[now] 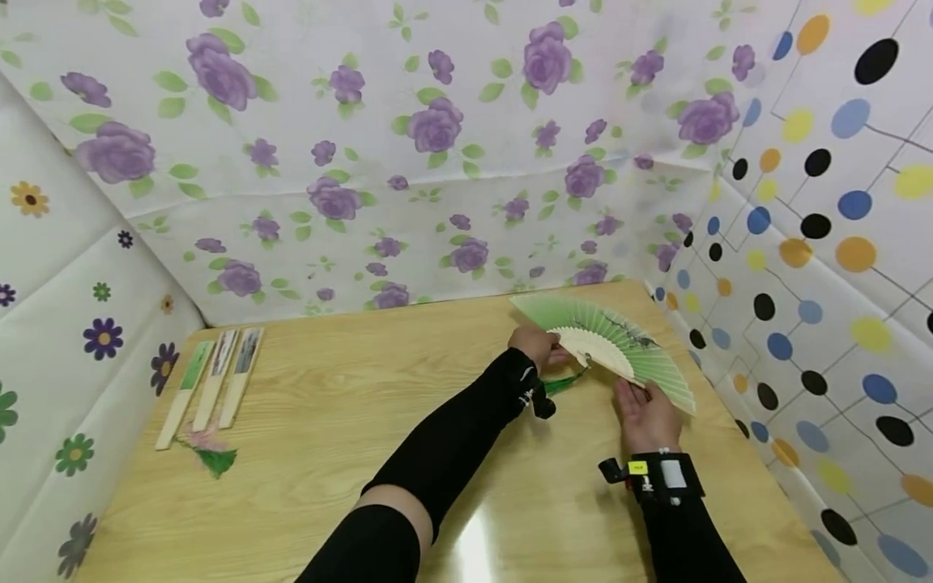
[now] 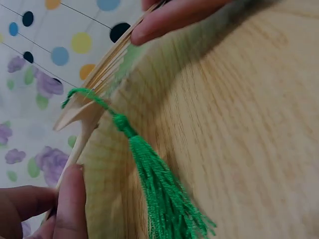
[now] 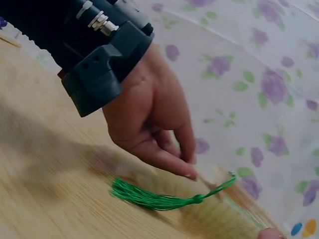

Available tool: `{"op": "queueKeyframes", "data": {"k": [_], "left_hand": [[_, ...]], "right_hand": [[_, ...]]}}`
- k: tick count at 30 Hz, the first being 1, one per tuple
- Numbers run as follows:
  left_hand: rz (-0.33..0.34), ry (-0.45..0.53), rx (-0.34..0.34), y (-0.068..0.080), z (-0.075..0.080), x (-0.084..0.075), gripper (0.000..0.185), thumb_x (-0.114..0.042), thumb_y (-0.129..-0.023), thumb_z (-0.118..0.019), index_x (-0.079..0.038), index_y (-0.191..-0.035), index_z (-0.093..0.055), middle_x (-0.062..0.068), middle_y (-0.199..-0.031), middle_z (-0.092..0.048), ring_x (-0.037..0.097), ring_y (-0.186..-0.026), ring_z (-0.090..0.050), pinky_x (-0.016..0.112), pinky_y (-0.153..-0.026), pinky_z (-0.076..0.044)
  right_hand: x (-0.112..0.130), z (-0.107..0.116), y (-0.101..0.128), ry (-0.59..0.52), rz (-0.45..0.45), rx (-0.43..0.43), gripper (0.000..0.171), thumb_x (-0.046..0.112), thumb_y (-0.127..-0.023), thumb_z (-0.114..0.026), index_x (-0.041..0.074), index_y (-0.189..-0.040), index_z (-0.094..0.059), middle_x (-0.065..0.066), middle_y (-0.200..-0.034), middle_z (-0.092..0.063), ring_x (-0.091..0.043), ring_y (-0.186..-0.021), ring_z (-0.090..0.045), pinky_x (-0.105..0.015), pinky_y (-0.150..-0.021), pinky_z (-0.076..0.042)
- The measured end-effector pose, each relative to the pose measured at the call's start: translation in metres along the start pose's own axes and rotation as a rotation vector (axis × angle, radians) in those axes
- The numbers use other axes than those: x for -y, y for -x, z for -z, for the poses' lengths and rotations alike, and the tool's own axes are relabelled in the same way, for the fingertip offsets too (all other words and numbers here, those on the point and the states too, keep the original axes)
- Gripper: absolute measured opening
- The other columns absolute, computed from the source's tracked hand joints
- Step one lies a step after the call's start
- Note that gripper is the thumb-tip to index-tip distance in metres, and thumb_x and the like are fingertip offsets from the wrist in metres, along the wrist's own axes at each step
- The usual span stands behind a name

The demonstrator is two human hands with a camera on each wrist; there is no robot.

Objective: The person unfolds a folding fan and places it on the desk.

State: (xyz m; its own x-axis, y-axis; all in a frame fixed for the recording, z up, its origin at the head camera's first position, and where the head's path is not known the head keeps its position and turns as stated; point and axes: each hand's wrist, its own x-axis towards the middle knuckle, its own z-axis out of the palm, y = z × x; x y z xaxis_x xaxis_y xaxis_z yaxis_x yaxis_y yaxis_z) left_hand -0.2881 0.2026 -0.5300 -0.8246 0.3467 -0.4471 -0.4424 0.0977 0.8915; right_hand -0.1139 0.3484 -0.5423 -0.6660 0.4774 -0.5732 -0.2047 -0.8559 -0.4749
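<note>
A green folding fan (image 1: 619,344) lies spread open at the far right of the wooden table (image 1: 350,421). My left hand (image 1: 535,344) pinches its left outer stick close to the pivot; its fingers (image 2: 70,199) show around that stick in the left wrist view. My right hand (image 1: 645,413) grips the fan's right edge, and one of its fingers (image 2: 169,20) rests on the bamboo ribs (image 2: 99,74). The fan's green tassel (image 2: 159,189) hangs from the pivot and trails on the table (image 3: 149,196) below my left hand (image 3: 154,124).
Three closed fans (image 1: 215,380) lie side by side at the table's far left, with a pink and green tassel (image 1: 211,453) beside them. Patterned cloth walls (image 1: 802,283) close in the table on the left, back and right.
</note>
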Motion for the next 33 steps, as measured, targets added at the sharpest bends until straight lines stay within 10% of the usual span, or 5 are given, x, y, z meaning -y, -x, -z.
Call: {"op": "queueKeyframes", "data": {"k": [4, 10, 23, 33], "left_hand": [[0.056, -0.100, -0.014, -0.016, -0.003, -0.003, 0.023, -0.012, -0.111, -0.075, 0.008, -0.121, -0.083, 0.025, -0.117, -0.085, 0.033, -0.108, -0.086, 0.034, -0.090, -0.073], [0.126, -0.010, -0.031, -0.024, -0.007, -0.004, 0.023, -0.003, -0.110, -0.072, 0.010, -0.127, -0.080, 0.028, -0.125, -0.083, 0.039, -0.119, -0.083, 0.043, -0.102, -0.071], [-0.045, -0.652, -0.069, -0.038, -0.017, -0.006, 0.032, -0.033, -0.108, -0.082, -0.003, -0.101, -0.088, 0.015, -0.118, -0.084, 0.028, -0.105, -0.081, 0.037, -0.104, -0.068], [0.004, -0.275, -0.074, -0.041, -0.016, 0.002, 0.025, -0.015, -0.102, -0.089, -0.001, -0.082, -0.083, 0.007, -0.060, -0.075, 0.011, -0.045, -0.068, 0.024, -0.049, -0.060]], "right_hand": [[0.012, 0.004, -0.010, -0.105, -0.142, 0.032, 0.062, 0.031, -0.125, -0.032, 0.028, -0.183, -0.008, 0.005, -0.185, -0.027, -0.014, -0.169, -0.038, -0.020, -0.129, -0.047], [0.019, 0.007, -0.020, -0.081, -0.181, 0.037, 0.064, 0.030, -0.126, -0.024, 0.035, -0.183, 0.002, 0.005, -0.192, -0.010, -0.013, -0.175, -0.029, -0.024, -0.135, -0.041], [0.035, 0.006, -0.019, -0.110, -0.186, 0.103, 0.061, 0.028, -0.126, -0.018, 0.039, -0.182, 0.004, 0.007, -0.193, -0.006, -0.012, -0.178, -0.019, -0.026, -0.140, -0.034], [0.036, 0.016, -0.014, -0.027, -0.225, 0.107, 0.061, 0.038, -0.125, -0.015, 0.033, -0.183, 0.003, 0.008, -0.192, -0.009, -0.009, -0.176, -0.021, -0.027, -0.142, -0.031]]}}
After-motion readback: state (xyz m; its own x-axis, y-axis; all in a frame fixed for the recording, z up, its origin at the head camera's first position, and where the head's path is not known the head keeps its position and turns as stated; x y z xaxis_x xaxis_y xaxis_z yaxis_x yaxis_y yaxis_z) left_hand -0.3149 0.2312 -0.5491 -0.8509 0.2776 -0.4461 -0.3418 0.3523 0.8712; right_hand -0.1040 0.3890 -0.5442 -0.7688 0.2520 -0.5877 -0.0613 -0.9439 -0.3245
